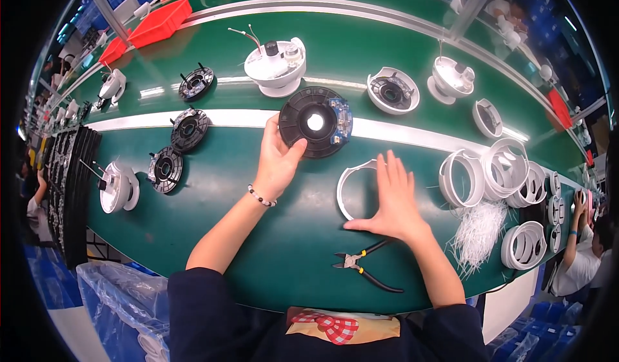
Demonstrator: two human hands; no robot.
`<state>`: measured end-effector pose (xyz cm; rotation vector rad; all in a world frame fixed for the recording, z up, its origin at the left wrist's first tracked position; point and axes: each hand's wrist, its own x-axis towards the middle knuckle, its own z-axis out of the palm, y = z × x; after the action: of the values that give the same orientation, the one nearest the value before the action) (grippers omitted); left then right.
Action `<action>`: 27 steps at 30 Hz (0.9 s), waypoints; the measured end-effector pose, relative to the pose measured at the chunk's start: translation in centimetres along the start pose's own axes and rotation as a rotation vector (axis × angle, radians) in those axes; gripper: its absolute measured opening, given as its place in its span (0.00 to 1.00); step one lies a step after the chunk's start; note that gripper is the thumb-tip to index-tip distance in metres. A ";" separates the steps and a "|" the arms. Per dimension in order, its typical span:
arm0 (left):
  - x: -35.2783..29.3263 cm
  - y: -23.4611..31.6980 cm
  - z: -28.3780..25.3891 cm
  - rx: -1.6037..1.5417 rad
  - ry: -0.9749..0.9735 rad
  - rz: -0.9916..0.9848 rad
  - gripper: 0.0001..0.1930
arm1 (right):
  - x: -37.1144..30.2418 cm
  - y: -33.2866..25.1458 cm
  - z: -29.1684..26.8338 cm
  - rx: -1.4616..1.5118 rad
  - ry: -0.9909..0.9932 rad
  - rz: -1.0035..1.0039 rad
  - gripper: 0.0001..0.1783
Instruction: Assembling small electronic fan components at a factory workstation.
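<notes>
My left hand [277, 163] grips the near edge of a black round disc [314, 122] with a bright centre hole and a small blue circuit board on its right side. The disc is held just above the green belt, in front of a white dome housing [276, 69] with wires. My right hand [394, 199] lies flat with fingers together on a white open plastic ring [351, 180], pressing it onto the belt. Black cutting pliers [361, 264] lie just below my right wrist.
Three more black discs [188, 130] lie at the left, with white housings [118, 188] near them. Further white housings [392, 91] sit at the back right. Stacked white rings [493, 175] and a heap of white cable ties [478, 230] are at the right. Red bins [158, 21] stand far left. Another person [580, 246] sits at the right edge.
</notes>
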<state>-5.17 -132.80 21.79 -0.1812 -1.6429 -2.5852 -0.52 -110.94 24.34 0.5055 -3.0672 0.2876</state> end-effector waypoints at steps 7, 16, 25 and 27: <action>-1.0 -0.5 -0.2 0.077 0.021 0.158 0.26 | 1.6 0.6 -1.0 1.212 0.257 0.038 0.59; -2.7 0.0 0.6 -0.107 -0.289 0.096 0.32 | 4.6 -5.4 -0.3 0.744 0.483 -0.154 0.62; -2.5 2.4 0.2 -0.645 -0.287 -0.339 0.36 | 4.0 -8.3 -0.7 0.579 0.431 -0.293 0.64; -2.5 2.2 0.2 -0.592 -0.201 -0.342 0.32 | 4.0 -8.6 -0.6 0.575 0.441 -0.285 0.64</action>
<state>-2.39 -133.52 23.51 -0.2104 -0.9629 -3.3542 -1.59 -120.06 26.64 0.7577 -2.4153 1.1088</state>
